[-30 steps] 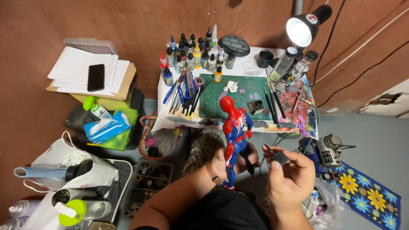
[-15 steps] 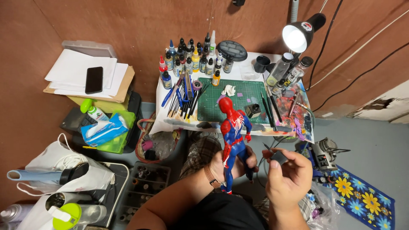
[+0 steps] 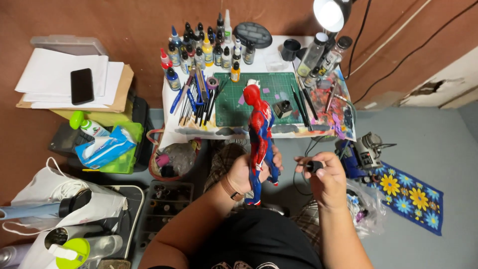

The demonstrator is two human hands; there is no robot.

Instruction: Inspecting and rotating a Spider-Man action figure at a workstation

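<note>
— Fingers [image 3: 273,160] of the left hand [image 3: 245,173] are wrapped snugly round the legs of a red and blue action figure [image 3: 259,133], clamping it upright in the head view; what about the other side?

— Right hand [image 3: 326,180] sits at about three o'clock from the figure, just beside it but not touching. Its thumb and forefinger are pinched narrow on a small dark round object [image 3: 312,166], too small to tell what kind it is

— Where is the figure against the work surface?

— Its red head overlaps the near edge of a green cutting mat [image 3: 230,102], which lies on a small white table [image 3: 169,130]. Whether its feet rest on the lap below, I cannot tell

— And round the mat?

— At nine o'clock from it a fan of brushes and pens [image 3: 195,99]; at twelve o'clock a crowd of small paint bottles [image 3: 205,50], one yellow among them. At two o'clock a lit desk lamp [image 3: 329,14] shines down, with tall clear bottles [image 3: 318,52] just under it. At three o'clock lies a paint-smeared sheet [image 3: 332,112]

— Further out?

— At ten o'clock of the view a stack of white paper [image 3: 50,79] carries a black phone [image 3: 81,85]. Below it sits a green box with a blue tissue pack [image 3: 102,148]. At four o'clock a blue flowered mat [image 3: 411,195] lies on the grey floor, near a small machine [image 3: 367,150]. A watch strap [image 3: 228,188] circles the left wrist
</note>
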